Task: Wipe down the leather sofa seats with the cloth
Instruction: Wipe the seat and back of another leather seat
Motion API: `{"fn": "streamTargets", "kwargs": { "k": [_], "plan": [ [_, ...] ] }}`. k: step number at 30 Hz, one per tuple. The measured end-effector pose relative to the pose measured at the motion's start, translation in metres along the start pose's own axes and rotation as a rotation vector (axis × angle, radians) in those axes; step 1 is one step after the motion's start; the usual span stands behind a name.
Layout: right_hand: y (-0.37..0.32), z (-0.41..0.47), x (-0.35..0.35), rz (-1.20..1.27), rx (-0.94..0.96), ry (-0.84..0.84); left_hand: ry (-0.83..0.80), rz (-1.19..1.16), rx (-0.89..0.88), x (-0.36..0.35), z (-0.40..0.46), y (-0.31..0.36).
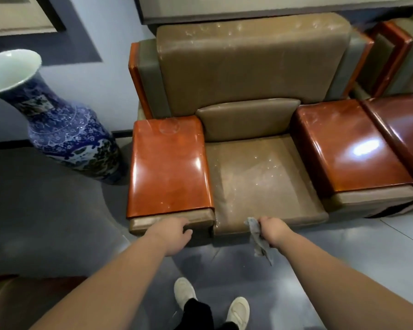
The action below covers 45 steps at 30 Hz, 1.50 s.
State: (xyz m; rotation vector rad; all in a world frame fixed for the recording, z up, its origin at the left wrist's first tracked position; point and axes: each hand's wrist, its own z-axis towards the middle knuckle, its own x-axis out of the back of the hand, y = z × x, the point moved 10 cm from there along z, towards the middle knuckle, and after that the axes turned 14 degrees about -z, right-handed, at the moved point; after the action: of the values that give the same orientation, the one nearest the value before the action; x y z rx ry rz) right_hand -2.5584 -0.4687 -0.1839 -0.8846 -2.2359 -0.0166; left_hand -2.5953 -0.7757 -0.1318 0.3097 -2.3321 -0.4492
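- Right grip (272, 228) is clamped on the grey cloth (259, 239), which hangs at the sofa seat's (260, 177) front edge.
- Left grip (174, 231) rests with fingers spread on the armrest's (169, 163) front.

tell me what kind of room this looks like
Probably a formal reception or meeting lounge rather than a home. The clues: a leather armchair with glossy wooden armrests, a second matching chair set right beside it, and a tall blue-and-white porcelain floor vase against the wall.
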Motion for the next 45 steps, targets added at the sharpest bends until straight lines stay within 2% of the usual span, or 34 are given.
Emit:
{"fn": "streamTargets", "kwargs": {
  "k": [5,11,16,20,22,23,25,26,28,31,37,40,42,43,45],
  "plan": [
    [-0.014,0.041,-0.015,0.024,-0.045,-0.031,-0.013,-0.01,0.014,0.003,0.063,-0.006],
    [-0.038,0.11,-0.029,0.148,-0.04,0.052,-0.012,0.007,-0.046,-0.007,0.154,-0.005],
    [-0.05,0.19,-0.047,0.199,0.04,0.201,0.157,0.078,-0.136,-0.02,0.231,-0.016],
    [-0.051,0.258,-0.094,-0.009,0.195,0.167,0.284,0.174,-0.178,-0.042,0.283,-0.029],
    [-0.035,0.282,-0.133,-0.32,0.225,0.092,0.361,0.245,-0.204,-0.054,0.298,-0.032],
    [-0.024,0.289,-0.146,-0.513,0.213,0.121,0.414,0.277,-0.216,-0.058,0.301,-0.034],
    [-0.016,0.291,-0.15,-0.737,0.213,0.336,0.522,0.305,-0.242,-0.062,0.301,-0.035],
    [-0.02,0.287,-0.149,-0.754,0.25,0.458,0.564,0.309,-0.255,-0.063,0.3,-0.035],
    [-0.035,0.277,-0.157,-0.69,0.443,0.63,0.611,0.312,-0.275,-0.064,0.298,-0.036],
    [-0.045,0.271,-0.182,-0.674,0.732,0.638,0.637,0.317,-0.273,-0.065,0.297,-0.036],
    [-0.05,0.309,-0.161,-0.736,0.801,0.638,0.699,0.316,-0.334,-0.065,0.292,-0.034],
    [-0.066,0.363,-0.105,-0.624,0.526,0.665,0.716,0.323,-0.331,-0.065,0.293,-0.035],
    [-0.077,0.365,-0.105,-0.6,0.472,0.648,0.713,0.321,-0.332,-0.064,0.292,-0.034],
    [-0.083,0.354,-0.121,-0.638,0.558,0.634,0.707,0.32,-0.331,-0.064,0.292,-0.034],
    [-0.085,0.313,-0.169,-0.747,0.864,0.53,0.698,0.317,-0.326,-0.064,0.292,-0.033]
  ]
}}
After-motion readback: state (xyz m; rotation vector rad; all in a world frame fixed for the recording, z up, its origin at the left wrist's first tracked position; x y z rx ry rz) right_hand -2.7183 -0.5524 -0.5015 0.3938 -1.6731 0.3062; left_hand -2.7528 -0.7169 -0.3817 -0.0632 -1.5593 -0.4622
